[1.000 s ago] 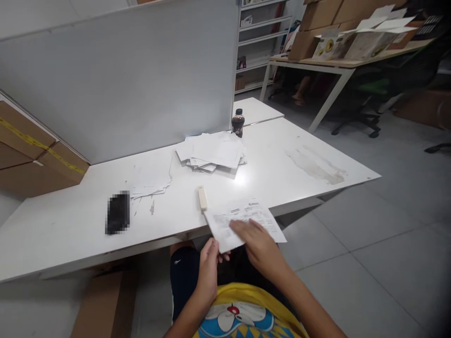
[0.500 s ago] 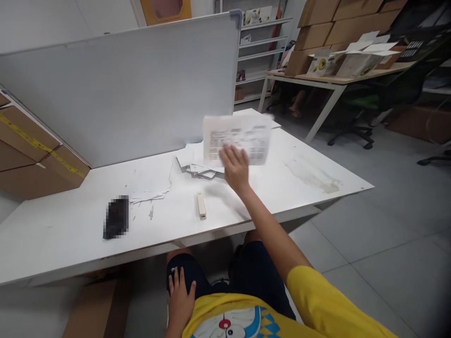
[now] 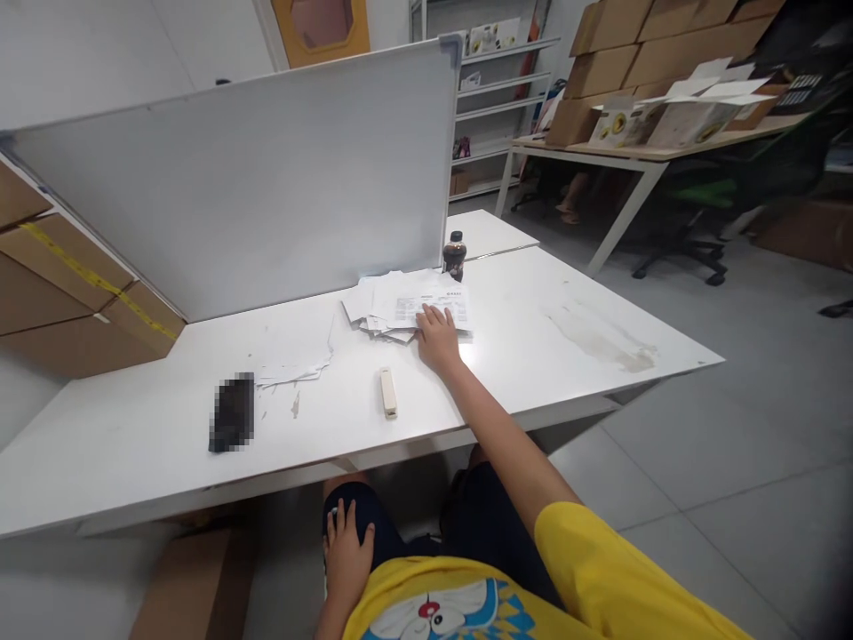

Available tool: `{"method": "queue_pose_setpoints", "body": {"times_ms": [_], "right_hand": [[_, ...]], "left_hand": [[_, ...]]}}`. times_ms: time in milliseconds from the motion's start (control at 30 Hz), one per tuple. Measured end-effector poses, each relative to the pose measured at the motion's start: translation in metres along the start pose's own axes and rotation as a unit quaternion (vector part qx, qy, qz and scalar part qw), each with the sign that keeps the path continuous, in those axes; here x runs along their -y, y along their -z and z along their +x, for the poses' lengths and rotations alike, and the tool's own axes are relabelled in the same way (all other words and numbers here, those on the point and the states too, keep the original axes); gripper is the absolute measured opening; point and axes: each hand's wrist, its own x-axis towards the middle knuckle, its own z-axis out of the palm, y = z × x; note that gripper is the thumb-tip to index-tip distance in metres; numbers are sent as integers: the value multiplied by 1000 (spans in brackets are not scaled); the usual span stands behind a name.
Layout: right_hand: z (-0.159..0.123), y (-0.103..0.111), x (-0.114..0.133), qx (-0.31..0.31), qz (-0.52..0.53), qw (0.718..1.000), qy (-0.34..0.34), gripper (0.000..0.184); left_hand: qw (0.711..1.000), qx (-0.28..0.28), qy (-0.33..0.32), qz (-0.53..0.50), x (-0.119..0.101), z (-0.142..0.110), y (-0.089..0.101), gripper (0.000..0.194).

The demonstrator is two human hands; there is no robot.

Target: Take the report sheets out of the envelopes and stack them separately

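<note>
My right hand (image 3: 438,340) lies on the near edge of a printed sheet of paper (image 3: 417,308), its fingers stretched over the print. Under that sheet is an untidy pile of papers (image 3: 363,307), close to the foot of the whiteboard. My left hand (image 3: 348,553) rests on my left thigh with the fingers spread, holding nothing. A slim cream-coloured block (image 3: 388,393), perhaps a stapler, lies on the table nearer to me than the pile. Left of it is a second, thinner stack of white papers (image 3: 293,363).
A dark bottle (image 3: 455,258) stands behind the pile at the whiteboard's (image 3: 267,187) right end. A blurred black object (image 3: 232,413) lies on the left of the white table (image 3: 133,444). Cardboard boxes (image 3: 73,293) are stacked far left. A stain (image 3: 600,342) marks the table's right side.
The printed sheet, held up in my right hand before, now lies on the pile with that hand on it. The bottle behind has come into view. My left hand stays on the thigh.
</note>
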Motion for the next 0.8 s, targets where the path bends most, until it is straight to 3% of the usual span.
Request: {"method": "queue_pose_setpoints", "body": {"times_ms": [100, 200, 333, 433, 500, 567, 633, 700, 767, 800], "right_hand": [[-4, 1, -16, -54, -16, 998, -39, 42], [-5, -1, -31, -40, -20, 996, -79, 45], [-1, -10, -30, 75, -5, 996, 39, 65], [2, -15, -23, 86, -7, 993, 76, 68], [4, -16, -21, 63, -8, 997, 51, 64], [7, -15, -22, 32, -7, 999, 15, 58], [8, -14, -23, 4, -6, 1000, -25, 53], [7, -12, -23, -19, -4, 999, -46, 52], [3, -10, -21, -41, 0, 999, -36, 50], [1, -8, -20, -49, 3, 999, -22, 49]], "left_hand": [[1000, -8, -1, 1, -2, -1, 2, 54], [1000, -16, -6, -5, -1, -2, 3, 53], [999, -28, -10, -10, 1, 1, 0, 52], [998, -61, -16, -13, 3, 3, -5, 49], [993, -102, -57, -22, 6, 2, -7, 41], [971, -162, -170, -43, 8, 0, -1, 37], [915, -241, -317, -58, 8, 2, 19, 37], [843, -331, -421, -51, 2, 13, 55, 32], [798, -385, -461, -38, -10, 37, 104, 27], [802, -395, -447, -38, -19, 55, 130, 27]]}}
